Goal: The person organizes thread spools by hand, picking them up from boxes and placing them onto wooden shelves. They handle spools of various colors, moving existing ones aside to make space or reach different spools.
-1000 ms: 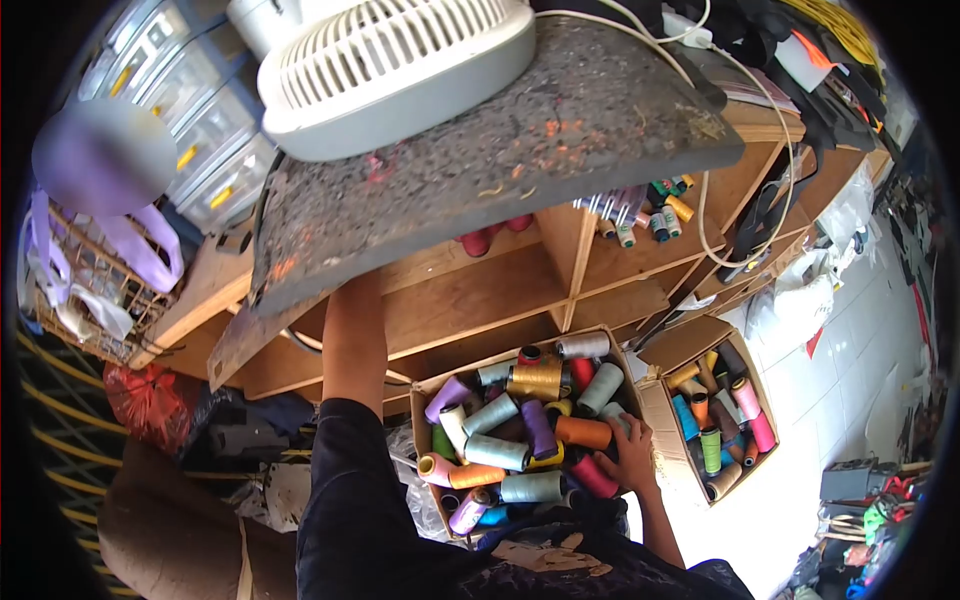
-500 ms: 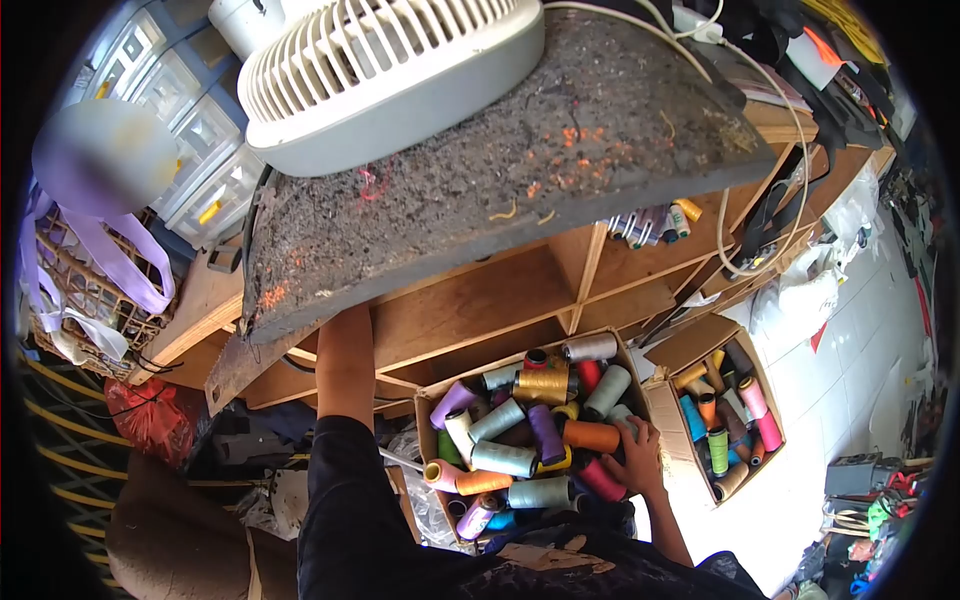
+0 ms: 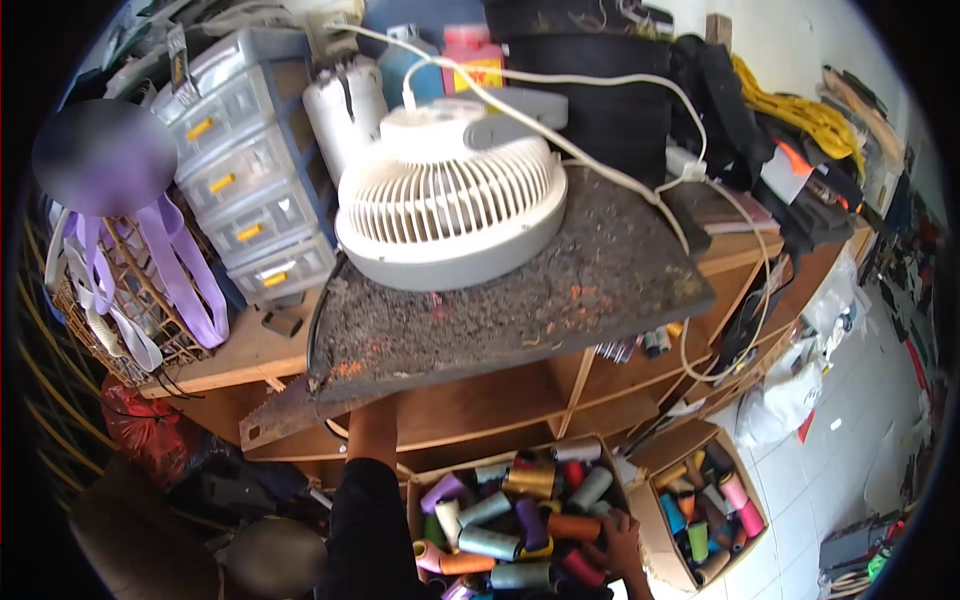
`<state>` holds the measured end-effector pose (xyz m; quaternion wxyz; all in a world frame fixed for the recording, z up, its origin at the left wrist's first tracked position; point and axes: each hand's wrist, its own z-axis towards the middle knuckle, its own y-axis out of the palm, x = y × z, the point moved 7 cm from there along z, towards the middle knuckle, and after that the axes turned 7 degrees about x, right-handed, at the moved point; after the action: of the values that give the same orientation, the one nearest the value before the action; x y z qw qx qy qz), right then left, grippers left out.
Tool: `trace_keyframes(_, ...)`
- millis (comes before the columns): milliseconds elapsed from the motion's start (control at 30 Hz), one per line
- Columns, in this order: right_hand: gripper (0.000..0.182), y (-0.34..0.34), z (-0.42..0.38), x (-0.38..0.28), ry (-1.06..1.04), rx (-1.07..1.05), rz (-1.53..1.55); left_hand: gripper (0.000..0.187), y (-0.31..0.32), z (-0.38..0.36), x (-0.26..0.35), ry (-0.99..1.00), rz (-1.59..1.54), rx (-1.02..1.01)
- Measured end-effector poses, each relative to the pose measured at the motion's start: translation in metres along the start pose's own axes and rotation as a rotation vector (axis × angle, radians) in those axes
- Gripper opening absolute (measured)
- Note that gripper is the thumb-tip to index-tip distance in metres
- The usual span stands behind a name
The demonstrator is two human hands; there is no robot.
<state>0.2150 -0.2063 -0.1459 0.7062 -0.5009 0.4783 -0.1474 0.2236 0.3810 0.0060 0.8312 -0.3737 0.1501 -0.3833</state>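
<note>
My right hand [image 3: 622, 545] is at the right rim of a cardboard box [image 3: 632, 478], its fingers bent over the edge beside an orange thread spool [image 3: 573, 527] and a maroon thread spool [image 3: 582, 566]. Many more spools fill this box, among them a gold one [image 3: 530, 483], a purple one [image 3: 529, 522] and a pale green one [image 3: 490, 543]. My left forearm [image 3: 372, 432] reaches forward under a dark, worn board [image 3: 510, 345]. The board hides my left hand, so its fingers and anything in them cannot be seen.
A white fan [image 3: 450, 210] lies on the board. Under the board are wooden shelves [image 3: 480, 410]; a toothed metal blade [image 3: 280, 422] sticks out at its left. A second spool box [image 3: 680, 565] stands right. Clear drawers [image 3: 250, 195] and a wicker basket [image 3: 150, 290] are left.
The view has tilted up, so the fan, board and boxes sit lower in the picture. My left arm remains under the board, and my right hand remains at the box rim.
</note>
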Motion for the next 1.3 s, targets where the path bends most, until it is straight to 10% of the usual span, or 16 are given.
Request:
trace_keyframes(800, 0.067, 0.002, 0.003, 0.000, -0.081, 0.049, 0.012, 0.047, -0.096, 0.022, 0.095, 0.297, 0.085, 0.500)
trace_keyframes(1300, 0.066, -0.004, -0.002, -0.009, -0.120, 0.070, 0.031, 0.040, -0.233, -0.091, 0.079, -0.159, -0.317, 0.484)
